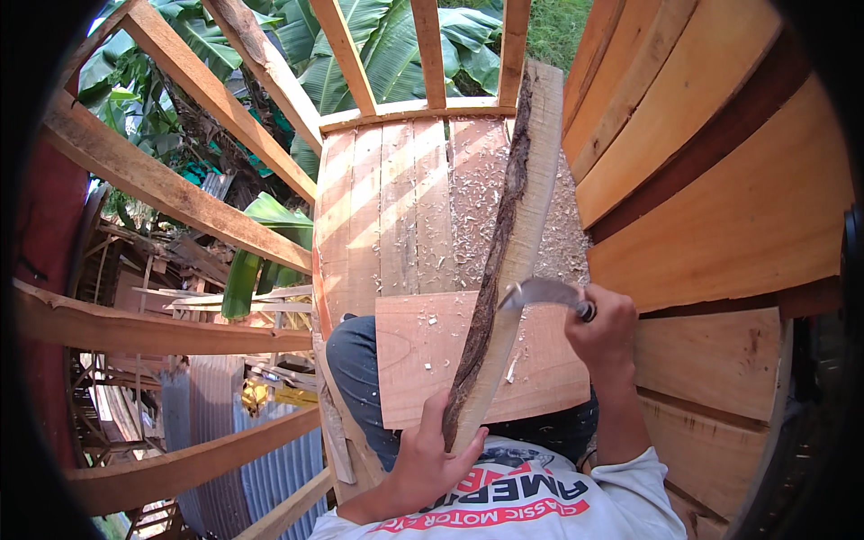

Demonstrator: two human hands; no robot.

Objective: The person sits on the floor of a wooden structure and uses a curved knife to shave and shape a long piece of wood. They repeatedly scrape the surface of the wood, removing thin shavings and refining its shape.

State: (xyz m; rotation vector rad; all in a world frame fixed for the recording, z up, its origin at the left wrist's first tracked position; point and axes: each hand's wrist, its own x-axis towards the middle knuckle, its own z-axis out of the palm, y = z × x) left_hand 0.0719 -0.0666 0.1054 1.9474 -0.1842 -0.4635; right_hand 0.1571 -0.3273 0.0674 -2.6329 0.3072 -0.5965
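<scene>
A long wooden plank [520, 229] with rough dark bark along its left edge slants from my body up toward the far railing. My left hand [423, 463] is closed around its near end, thumb and fingers on opposite sides. In my right hand [605, 328], a curved-blade knife [544, 292] is gripped by its handle, most of which the fingers hide. The blade reaches leftward across the plank, its tip at the bark side. Beneath the plank, a flat wooden board [418, 346] lies across my lap with a few pale chips on it.
Wood shavings [477, 193] litter the plank floor [364, 216] ahead. Slatted wooden railings [180, 328] run along the left and far sides. A wooden board wall [720, 234] rises close on the right. Beyond the railing are banana leaves [387, 54] and corrugated metal sheets [274, 472].
</scene>
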